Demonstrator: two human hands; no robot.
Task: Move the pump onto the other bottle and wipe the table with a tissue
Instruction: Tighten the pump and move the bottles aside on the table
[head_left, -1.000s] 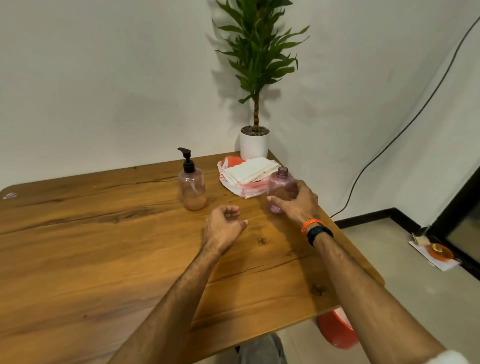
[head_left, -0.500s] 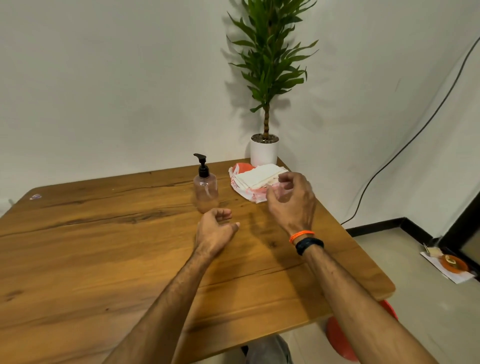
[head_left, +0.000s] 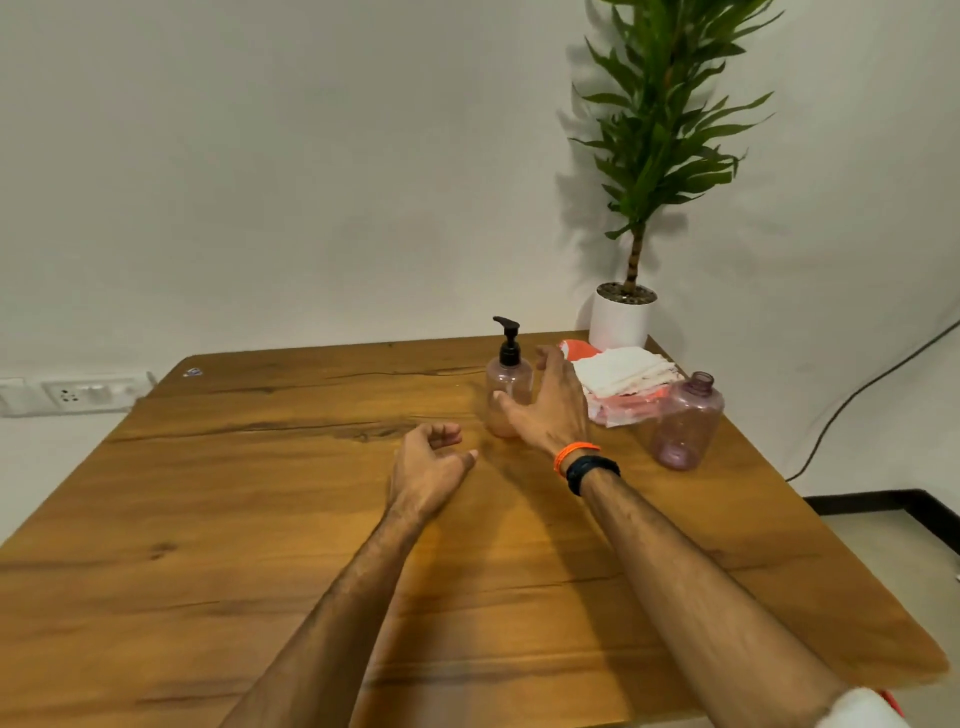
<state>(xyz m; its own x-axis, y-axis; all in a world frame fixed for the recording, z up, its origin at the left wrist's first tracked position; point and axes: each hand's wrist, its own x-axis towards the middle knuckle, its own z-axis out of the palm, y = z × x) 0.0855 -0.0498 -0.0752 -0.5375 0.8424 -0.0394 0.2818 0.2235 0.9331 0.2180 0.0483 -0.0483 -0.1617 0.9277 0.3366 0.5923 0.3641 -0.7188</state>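
Note:
A clear pinkish bottle (head_left: 506, 387) with a black pump (head_left: 508, 342) stands upright toward the back of the wooden table (head_left: 260, 519). My right hand (head_left: 550, 405) is spread around its right side, thumb at the bottle's front and fingers behind; whether it touches is unclear. A second pink bottle (head_left: 685, 423), open-necked and without a pump, stands to the right near the table's edge. Behind it lies a stack of white tissues (head_left: 623, 371) on a red-and-white pack. My left hand (head_left: 428, 465) hovers with loosely curled fingers, holding nothing, left of and nearer than the pump bottle.
A potted plant in a white pot (head_left: 621, 319) stands at the back right corner of the table. A wall socket strip (head_left: 78, 395) sits on the left wall. A black cable (head_left: 872, 384) runs down the right wall. The table's right edge drops to the floor.
My right hand let go of the pumpless bottle and moved left to the pump bottle. The left hand stayed about where it was. The camera swung left and up.

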